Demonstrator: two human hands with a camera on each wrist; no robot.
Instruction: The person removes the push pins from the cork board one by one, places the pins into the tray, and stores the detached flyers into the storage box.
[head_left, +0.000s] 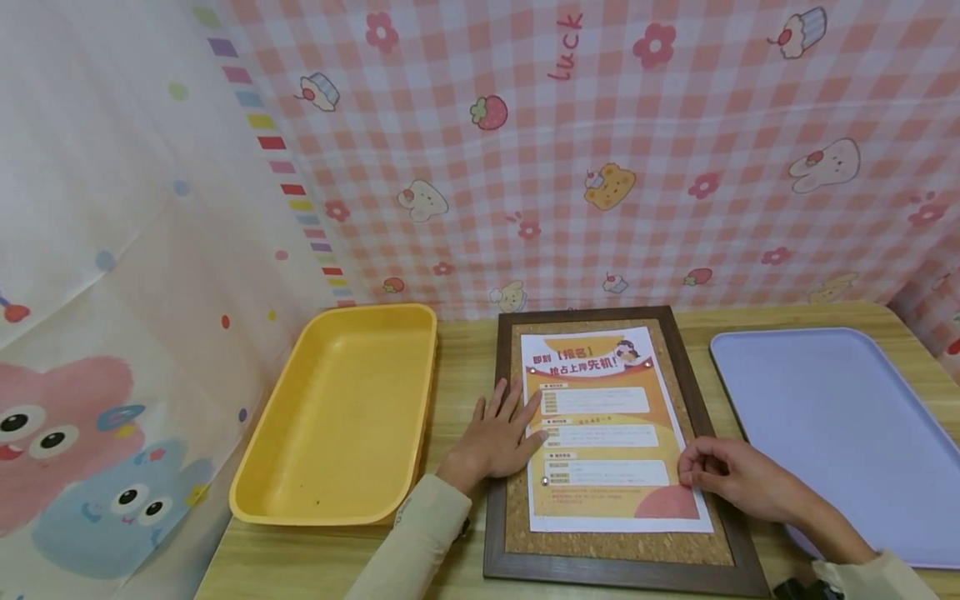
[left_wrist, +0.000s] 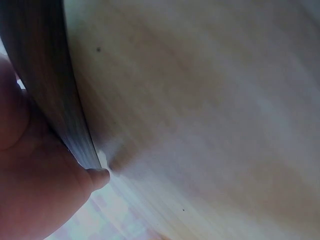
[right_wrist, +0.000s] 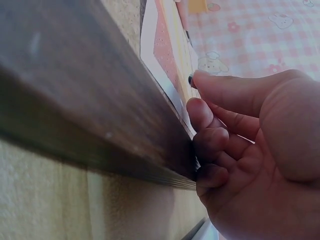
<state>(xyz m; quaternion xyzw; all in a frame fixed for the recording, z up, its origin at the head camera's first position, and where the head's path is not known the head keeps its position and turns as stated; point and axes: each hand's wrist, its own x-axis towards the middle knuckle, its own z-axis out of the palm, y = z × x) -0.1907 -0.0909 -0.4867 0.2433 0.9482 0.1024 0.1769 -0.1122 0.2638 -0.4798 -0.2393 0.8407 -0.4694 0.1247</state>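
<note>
A printed poster in orange and yellow lies on a cork board with a dark wooden frame. Small shiny pushpins show at both upper sides and at the lower left of the sheet. My left hand, fingers spread, rests across the frame's left side with its fingertips on the poster. At the poster's lower right edge, my right hand pinches a small pushpin, mostly hidden by thumb and forefinger. Its other fingers curl against the frame's right side.
A deep yellow tray stands left of the board on the wooden table. To the right is a flat lilac tray, close to my right forearm. A pink checked cloth hangs behind the table.
</note>
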